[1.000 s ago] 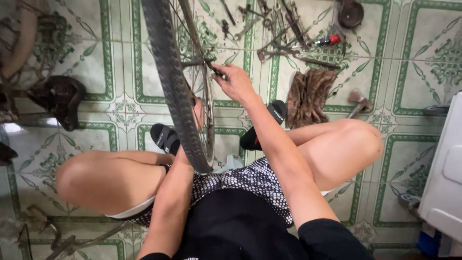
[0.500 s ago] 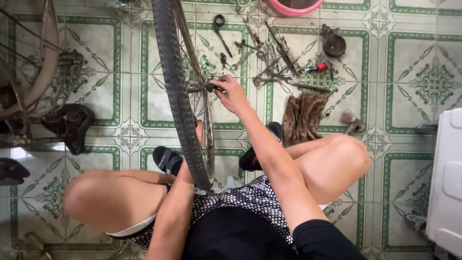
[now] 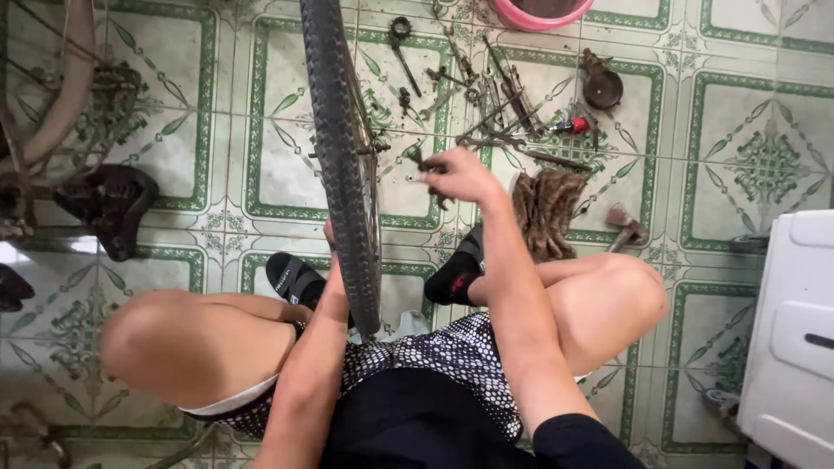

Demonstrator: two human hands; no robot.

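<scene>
A bicycle wheel [image 3: 343, 165] with a black tyre stands upright between my knees. My left hand [image 3: 329, 233] reaches to the tyre's lower part and grips it; most of the hand is hidden behind the tyre. My right hand [image 3: 460, 174] is a little to the right of the hub axle [image 3: 375, 149], apart from it. Its fingers are pinched on a small dark tool [image 3: 431, 167]. I squat on the tiled floor in black sandals [image 3: 294, 278].
Several wrenches and metal tools [image 3: 495, 95] lie scattered on the floor beyond the wheel. A pink basin [image 3: 543, 13] is at the top, with a brown rag [image 3: 547, 213] and a hammer [image 3: 625, 224] to the right. A saddle [image 3: 109, 204] and another wheel [image 3: 52, 95] lie left, a white box [image 3: 795, 330] right.
My right hand has drawn back from the hub toward the right with the small tool. The left hand stays on the tyre. The view has shifted slightly.
</scene>
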